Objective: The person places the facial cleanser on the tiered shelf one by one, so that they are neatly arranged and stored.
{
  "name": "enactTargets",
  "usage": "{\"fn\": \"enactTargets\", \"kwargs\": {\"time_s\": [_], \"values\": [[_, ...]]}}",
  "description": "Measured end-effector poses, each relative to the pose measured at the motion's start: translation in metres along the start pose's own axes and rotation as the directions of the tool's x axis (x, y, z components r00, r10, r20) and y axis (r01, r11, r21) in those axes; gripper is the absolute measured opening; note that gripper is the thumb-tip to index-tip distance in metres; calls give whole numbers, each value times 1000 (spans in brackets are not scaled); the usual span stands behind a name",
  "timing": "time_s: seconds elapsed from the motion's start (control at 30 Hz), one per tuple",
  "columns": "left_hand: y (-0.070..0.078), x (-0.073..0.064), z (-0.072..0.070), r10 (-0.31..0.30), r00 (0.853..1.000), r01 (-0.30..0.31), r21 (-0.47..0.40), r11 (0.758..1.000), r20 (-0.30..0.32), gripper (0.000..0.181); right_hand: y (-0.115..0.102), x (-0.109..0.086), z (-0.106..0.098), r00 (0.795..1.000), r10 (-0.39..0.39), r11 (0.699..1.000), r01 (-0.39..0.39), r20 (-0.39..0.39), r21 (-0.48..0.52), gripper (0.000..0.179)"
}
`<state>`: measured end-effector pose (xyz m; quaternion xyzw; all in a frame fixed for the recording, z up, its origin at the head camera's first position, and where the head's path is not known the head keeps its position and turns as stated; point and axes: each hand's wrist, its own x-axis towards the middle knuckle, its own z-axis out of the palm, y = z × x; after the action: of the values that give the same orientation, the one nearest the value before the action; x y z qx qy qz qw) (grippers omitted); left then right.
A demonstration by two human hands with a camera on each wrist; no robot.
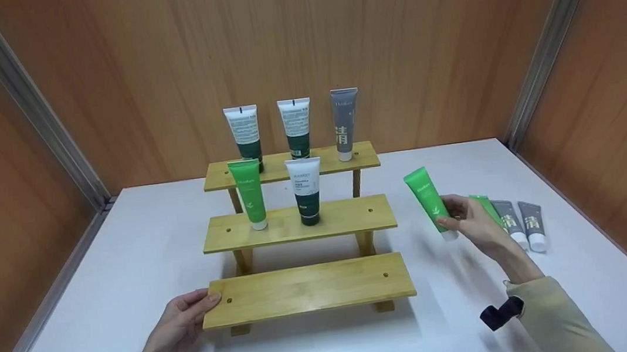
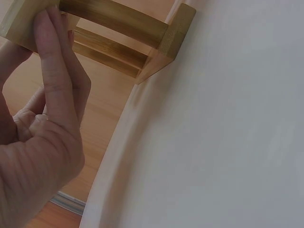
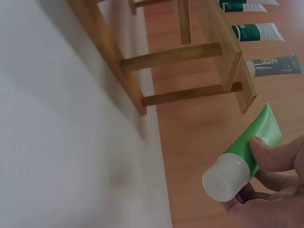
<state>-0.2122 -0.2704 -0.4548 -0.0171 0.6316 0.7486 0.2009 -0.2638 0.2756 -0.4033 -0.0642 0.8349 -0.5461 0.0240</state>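
A three-tier wooden display stand (image 1: 309, 290) occupies the middle of the white table. My left hand (image 1: 177, 327) pinches the left end of its lowest shelf, thumb on top and fingers beneath, as the left wrist view also shows. To the right of the stand, my right hand (image 1: 475, 225) holds a green tube (image 1: 427, 198) in the air, white cap downward. In the right wrist view the thumb presses on the green tube (image 3: 259, 137) near its cap. On the middle shelf stand another green tube (image 1: 249, 192) and a white-and-dark-green tube (image 1: 306, 188).
Two white-and-dark-green tubes (image 1: 245, 127) and a grey tube (image 1: 345, 125) stand on the top shelf. Several tubes, grey (image 1: 533, 225) and green (image 1: 485, 206), lie on the table at the right, partly behind my right hand. Wooden walls (image 1: 299, 53) enclose the table.
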Motion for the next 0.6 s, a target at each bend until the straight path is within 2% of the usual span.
{"fn": "enactTargets", "kwargs": {"time_s": [0.3,0.6], "values": [[0,1,-1,-11,1000,11,0,1000,-17,33,-23,-4,9,1000,-13,998,13,7,68,56],[1,1,-1,-5,1000,5,18,1000,5,33,-39,-5,18,995,-91,988,94,-36,123,53]]}}
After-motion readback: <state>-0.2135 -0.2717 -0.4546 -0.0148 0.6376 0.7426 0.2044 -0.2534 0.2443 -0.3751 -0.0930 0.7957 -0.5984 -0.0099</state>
